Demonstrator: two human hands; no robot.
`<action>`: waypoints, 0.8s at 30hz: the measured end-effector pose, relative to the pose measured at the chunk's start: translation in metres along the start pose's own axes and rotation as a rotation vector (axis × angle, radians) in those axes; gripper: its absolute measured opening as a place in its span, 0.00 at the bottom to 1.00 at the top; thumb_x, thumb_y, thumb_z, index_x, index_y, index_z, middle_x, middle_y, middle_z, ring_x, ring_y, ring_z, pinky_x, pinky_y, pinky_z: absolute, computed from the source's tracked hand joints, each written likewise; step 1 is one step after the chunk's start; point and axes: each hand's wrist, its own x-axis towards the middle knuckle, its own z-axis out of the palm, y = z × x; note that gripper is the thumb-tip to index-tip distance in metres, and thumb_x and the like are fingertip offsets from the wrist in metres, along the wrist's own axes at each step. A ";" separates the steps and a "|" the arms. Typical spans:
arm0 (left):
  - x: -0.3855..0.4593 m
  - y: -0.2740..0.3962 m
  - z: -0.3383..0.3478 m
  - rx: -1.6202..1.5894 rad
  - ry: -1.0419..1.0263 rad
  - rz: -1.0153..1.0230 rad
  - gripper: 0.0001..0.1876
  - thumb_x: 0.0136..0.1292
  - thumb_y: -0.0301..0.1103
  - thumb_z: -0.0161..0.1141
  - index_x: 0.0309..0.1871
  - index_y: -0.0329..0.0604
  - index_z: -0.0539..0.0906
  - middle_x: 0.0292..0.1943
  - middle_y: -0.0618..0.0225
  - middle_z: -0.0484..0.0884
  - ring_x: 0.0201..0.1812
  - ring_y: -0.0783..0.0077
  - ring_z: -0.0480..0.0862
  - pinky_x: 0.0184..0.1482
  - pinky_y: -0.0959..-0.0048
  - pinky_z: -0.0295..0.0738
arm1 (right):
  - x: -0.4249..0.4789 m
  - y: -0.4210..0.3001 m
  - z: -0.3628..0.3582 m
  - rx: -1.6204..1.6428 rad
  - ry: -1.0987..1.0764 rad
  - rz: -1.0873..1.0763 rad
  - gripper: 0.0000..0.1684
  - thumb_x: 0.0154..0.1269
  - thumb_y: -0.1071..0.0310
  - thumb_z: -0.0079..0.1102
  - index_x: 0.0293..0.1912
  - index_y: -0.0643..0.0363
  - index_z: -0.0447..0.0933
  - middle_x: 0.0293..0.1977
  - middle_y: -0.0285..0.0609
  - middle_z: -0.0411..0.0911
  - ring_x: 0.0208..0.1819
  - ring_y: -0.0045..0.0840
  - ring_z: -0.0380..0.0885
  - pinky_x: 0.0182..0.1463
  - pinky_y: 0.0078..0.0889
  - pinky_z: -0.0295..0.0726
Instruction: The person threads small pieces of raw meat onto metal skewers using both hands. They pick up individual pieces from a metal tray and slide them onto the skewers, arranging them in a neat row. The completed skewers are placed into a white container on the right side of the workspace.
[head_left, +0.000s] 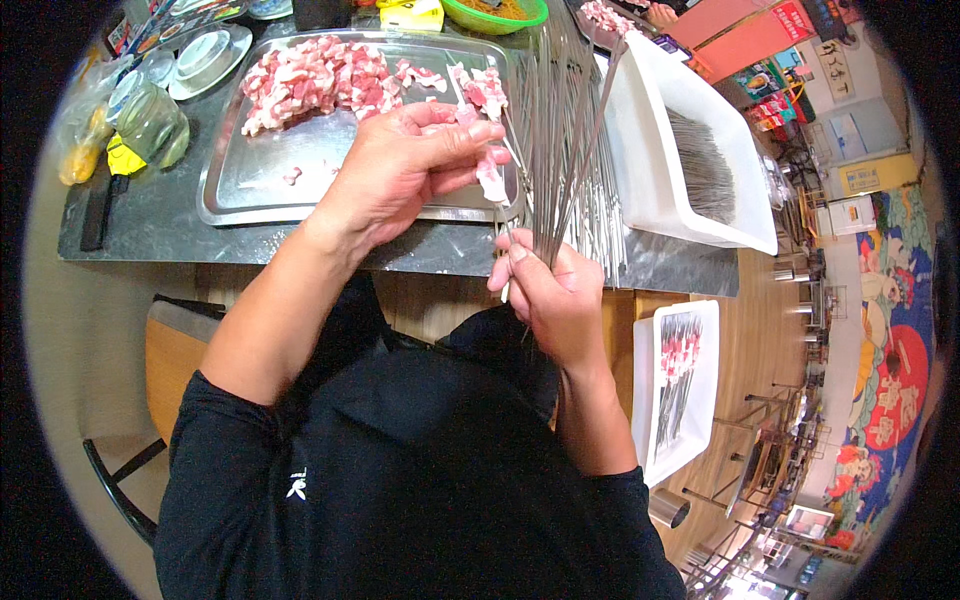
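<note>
My left hand (405, 169) is over the right side of a metal tray (251, 176), its thumb and fingers closed on raw meat pieces (490, 180) threaded on a thin skewer. Lower down, my right hand (559, 292) grips a fan of long metal skewers (559, 142) and pinches the bottom end of that same skewer. A heap of cut raw meat (322, 84) fills the tray's far part. Several smaller bits lie apart from it, and more meat (484, 88) sits at the right, just beyond my fingers.
Loose skewers lie right of the tray, beside a white plastic bin (652, 176) holding more skewers. A lower white bin (641, 405) contains skewers with meat. A knife (105, 214), glass jar (154, 124) and plate (225, 75) lie left. A green bowl (499, 22) stands behind.
</note>
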 end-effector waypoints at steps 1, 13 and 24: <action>0.000 0.002 0.001 -0.040 -0.013 -0.014 0.16 0.75 0.33 0.69 0.57 0.30 0.83 0.51 0.55 0.91 0.52 0.63 0.92 0.47 0.76 0.86 | 0.001 0.000 -0.001 -0.001 -0.004 -0.011 0.14 0.81 0.69 0.55 0.52 0.69 0.84 0.28 0.33 0.84 0.21 0.06 0.66 0.25 0.16 0.64; 0.000 -0.006 -0.002 0.039 0.067 -0.025 0.19 0.71 0.24 0.68 0.61 0.25 0.77 0.54 0.48 0.89 0.54 0.57 0.92 0.48 0.72 0.89 | 0.000 -0.003 0.003 -0.049 0.013 0.005 0.13 0.82 0.68 0.55 0.50 0.67 0.85 0.27 0.32 0.84 0.21 0.05 0.64 0.24 0.16 0.64; 0.003 0.005 -0.023 0.074 0.116 0.023 0.17 0.81 0.35 0.59 0.63 0.33 0.80 0.57 0.54 0.88 0.53 0.59 0.91 0.56 0.63 0.90 | 0.005 0.002 -0.004 -0.095 0.026 -0.035 0.14 0.81 0.69 0.54 0.50 0.68 0.85 0.25 0.31 0.82 0.22 0.06 0.66 0.25 0.17 0.66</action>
